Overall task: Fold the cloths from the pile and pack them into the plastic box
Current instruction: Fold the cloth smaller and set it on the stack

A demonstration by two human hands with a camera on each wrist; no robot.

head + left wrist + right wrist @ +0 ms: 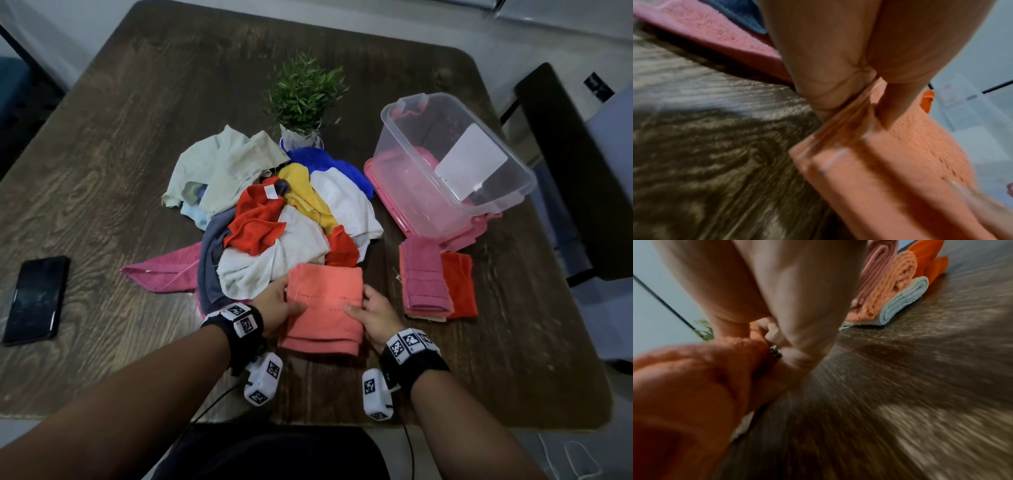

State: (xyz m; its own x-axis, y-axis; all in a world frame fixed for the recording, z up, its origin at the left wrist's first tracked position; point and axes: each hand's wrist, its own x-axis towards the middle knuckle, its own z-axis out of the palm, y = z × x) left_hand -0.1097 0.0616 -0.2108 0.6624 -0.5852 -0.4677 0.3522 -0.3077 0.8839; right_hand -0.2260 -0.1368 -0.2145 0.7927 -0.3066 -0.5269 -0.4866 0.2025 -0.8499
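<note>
Both hands, L (pixel 275 305) & R (pixel 371 317), pinch opposite edges of folded coral cloth (pixel 325 308) on table (pixel 102 171), btwn pile (pixel 274 212) & folded stack (pixel 435 284).

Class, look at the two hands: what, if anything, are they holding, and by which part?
Both hold the folded coral cloth: the left hand pinches its left edge, the right hand its right edge, thumbs on top.

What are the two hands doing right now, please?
Left hand: pinching the left edge of the folded salmon-orange terry cloth.
Right hand: gripping the same cloth's right edge.
</note>
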